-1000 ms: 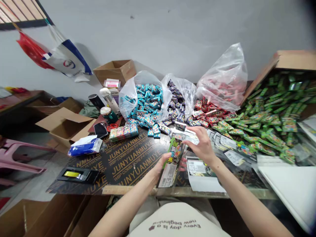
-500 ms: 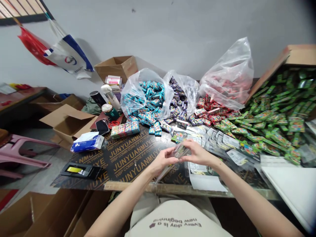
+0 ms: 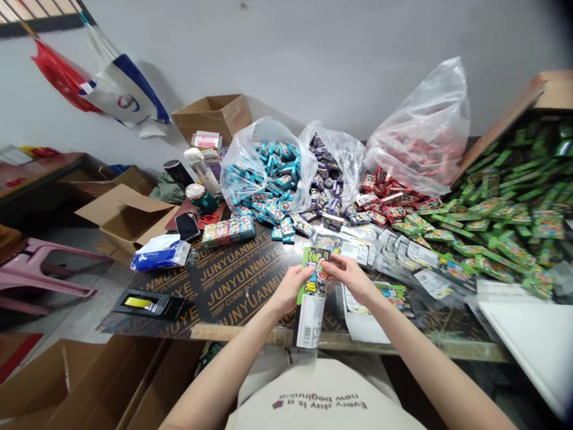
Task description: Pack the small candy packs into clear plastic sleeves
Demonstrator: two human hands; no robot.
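Observation:
A long black and green printed packet (image 3: 310,310) with a white label hangs between my two hands, its lower end over the table's front edge. My left hand (image 3: 292,289) pinches its left side near the top, thumb on the front. At the top right, my right hand (image 3: 350,276) grips the same packet with thumb and bent fingers. More printed packets (image 3: 394,294) lie under and beside my right forearm, along with a white sheet (image 3: 369,329). Behind my hands, flat labelled packets (image 3: 414,255) overlap in a row.
Plastic bags of small blue boxes (image 3: 280,173), purple boxes (image 3: 323,173) and red boxes (image 3: 380,194) stand along the wall. Green boxes (image 3: 505,221) spill from a carton at right. At left are a row of boxes (image 3: 228,231), a tissue pack (image 3: 161,253) and a black tray (image 3: 150,304).
My hands came together over the packet, which was tipped nearly edge-on half a second ago. Now it hangs upright with its printed face toward me, both hands at its top.

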